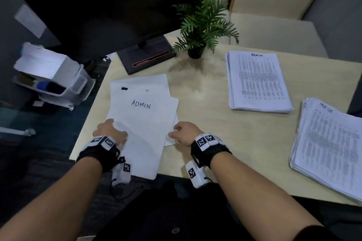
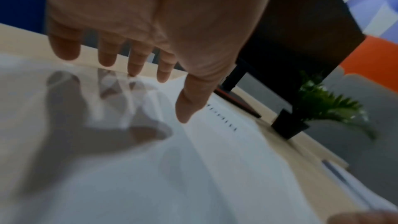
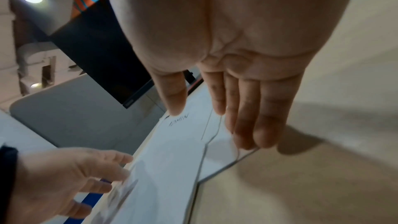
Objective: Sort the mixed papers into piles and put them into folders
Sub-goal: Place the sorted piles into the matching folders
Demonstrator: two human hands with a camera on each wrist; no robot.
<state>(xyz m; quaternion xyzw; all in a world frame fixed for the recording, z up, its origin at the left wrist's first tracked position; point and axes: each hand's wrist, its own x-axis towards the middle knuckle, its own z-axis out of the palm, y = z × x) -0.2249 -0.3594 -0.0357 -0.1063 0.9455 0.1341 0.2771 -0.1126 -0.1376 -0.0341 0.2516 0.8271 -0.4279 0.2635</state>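
Left hand, right hand, apparently touching ADMIN folder edges

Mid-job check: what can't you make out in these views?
- Head view: ADMIN folder cover hides what lies inside; only sheet edges show at its right.
- Head view: far-right pile is cut off by the frame edge; its heading is too blurred.
- Head view: ADMIN pile body text is too small.
- Left wrist view: motion blur; unclear whether left hand touches the folder.

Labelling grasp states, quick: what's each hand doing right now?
Left hand: open, touching the left edge of the ADMIN folder.
Right hand: open, touching its right edge.
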